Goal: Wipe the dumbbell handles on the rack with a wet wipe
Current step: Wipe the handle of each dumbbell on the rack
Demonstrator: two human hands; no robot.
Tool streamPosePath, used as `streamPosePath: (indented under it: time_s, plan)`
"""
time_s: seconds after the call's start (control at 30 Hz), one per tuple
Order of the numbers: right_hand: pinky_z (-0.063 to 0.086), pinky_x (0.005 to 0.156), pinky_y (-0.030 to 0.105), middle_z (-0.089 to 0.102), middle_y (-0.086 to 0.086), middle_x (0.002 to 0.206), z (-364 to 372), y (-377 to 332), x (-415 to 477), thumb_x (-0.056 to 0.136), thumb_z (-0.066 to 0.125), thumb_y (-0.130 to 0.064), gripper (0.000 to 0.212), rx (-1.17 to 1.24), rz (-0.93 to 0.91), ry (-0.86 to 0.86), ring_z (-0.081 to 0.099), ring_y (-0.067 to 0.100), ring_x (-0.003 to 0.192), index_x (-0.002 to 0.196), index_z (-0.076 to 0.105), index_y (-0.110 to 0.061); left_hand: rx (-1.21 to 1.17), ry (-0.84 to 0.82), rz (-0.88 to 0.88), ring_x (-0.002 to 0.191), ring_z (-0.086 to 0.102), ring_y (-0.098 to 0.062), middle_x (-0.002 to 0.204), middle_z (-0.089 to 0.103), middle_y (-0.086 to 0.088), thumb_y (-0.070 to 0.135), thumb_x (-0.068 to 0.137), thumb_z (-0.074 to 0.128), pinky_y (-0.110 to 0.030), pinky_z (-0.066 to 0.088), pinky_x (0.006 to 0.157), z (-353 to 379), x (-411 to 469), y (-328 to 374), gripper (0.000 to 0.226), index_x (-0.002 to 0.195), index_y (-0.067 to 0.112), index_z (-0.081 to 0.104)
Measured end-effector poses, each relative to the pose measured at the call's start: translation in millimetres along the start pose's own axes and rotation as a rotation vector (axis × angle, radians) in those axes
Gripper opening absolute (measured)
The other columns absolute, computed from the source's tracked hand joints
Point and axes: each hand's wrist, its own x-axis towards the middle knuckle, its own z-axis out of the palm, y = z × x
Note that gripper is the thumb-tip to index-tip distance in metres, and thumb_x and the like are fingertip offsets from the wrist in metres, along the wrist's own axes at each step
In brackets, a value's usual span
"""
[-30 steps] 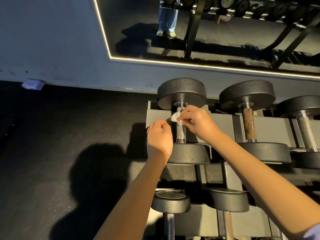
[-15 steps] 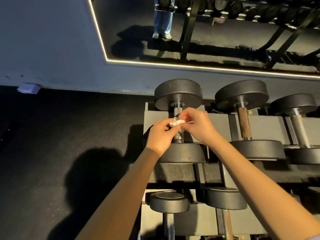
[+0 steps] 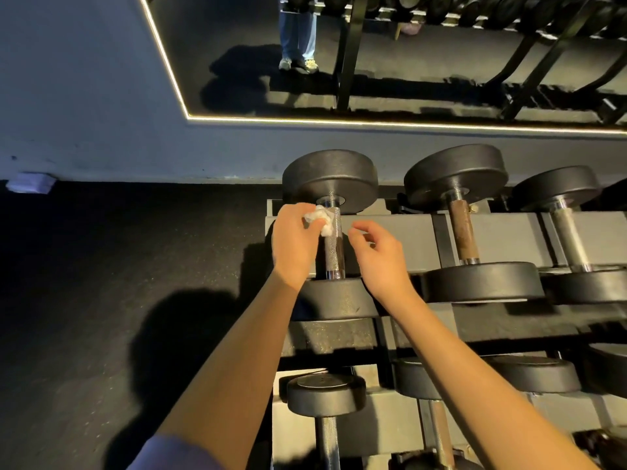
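At the far left, one small pale object (image 3: 30, 182) lies on the dark floor (image 3: 101, 283) against the foot of the wall. Above it, a mirror (image 3: 390, 93) with a lit edge reflects one person's legs (image 3: 298, 32) and rows of weights.

The rack (image 3: 509, 239) begins at mid-frame, and three dumbbells lie on its upper tier. The left hand (image 3: 295, 244) reaches in over the near end of the first dumbbell (image 3: 330, 176). It pinches one crumpled white wet wipe (image 3: 319, 218) and holds it against the left side of the far end of that dumbbell's knurled chrome handle (image 3: 335, 245), just under the far head. Just right of that handle, the right hand (image 3: 380, 256) hovers with its fingers loosely curled. It holds nothing, and it touches neither the wipe nor the bar.

Next along is the second dumbbell (image 3: 456, 174), which has a brown, rusty-looking handle (image 3: 463, 228). The third dumbbell (image 3: 556, 188) has a smooth silver handle (image 3: 570, 239) and runs toward the right edge. Both lie apart from the hands.

On the lower tier four dark heads show. One (image 3: 325, 395) sits under the left forearm. One (image 3: 412, 378) is partly hidden behind the right forearm. One (image 3: 532, 374) lies farther right, and one (image 3: 610, 364) is cut off by the frame. A bluish sleeve (image 3: 176, 452) shows at the bottom, on the left arm.
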Motion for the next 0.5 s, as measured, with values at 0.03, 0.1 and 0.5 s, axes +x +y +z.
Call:
streamPosePath:
  time_s: [0.03, 0.1, 0.5]
  plan:
    - [0.038, 0.079, 0.018, 0.061, -0.002, 0.118, 0, 0, 0, 0.097, 0.050, -0.029, 0.029, -0.005, 0.000, 0.008, 0.054, 0.009, 0.107, 0.121, 0.060, -0.017, -0.020, 0.005, 0.004, 0.099, 0.055, -0.006, 0.116, 0.060, -0.010, 0.013, 0.095, 0.057, -0.009, 0.040, 0.088, 1, 2, -3, 0.031, 0.124, 0.001, 0.058]
    - [0.038, 0.076, 0.015, 0.062, -0.002, 0.114, 0, 1, 0, 0.097, 0.050, -0.028, 0.026, 0.001, -0.009, 0.033, 0.055, 0.008, 0.104, 0.118, 0.062, -0.017, -0.098, -0.013, 0.002, 0.088, 0.056, 0.000, 0.116, 0.060, -0.022, 0.002, 0.094, 0.055, -0.001, 0.038, 0.080, 4, 4, -9, 0.030, 0.122, -0.009, 0.055]
    - [0.036, 0.068, 0.007, 0.059, -0.013, 0.086, -1, -4, -4, 0.097, 0.050, -0.022, 0.013, 0.019, -0.038, 0.053, 0.053, -0.003, 0.082, 0.090, 0.060, -0.025, 0.018, -0.099, 0.045, 0.079, 0.057, -0.005, 0.100, 0.068, -0.005, 0.018, 0.091, 0.062, -0.008, 0.040, 0.065, -2, 10, 5, 0.024, 0.111, 0.006, 0.068]
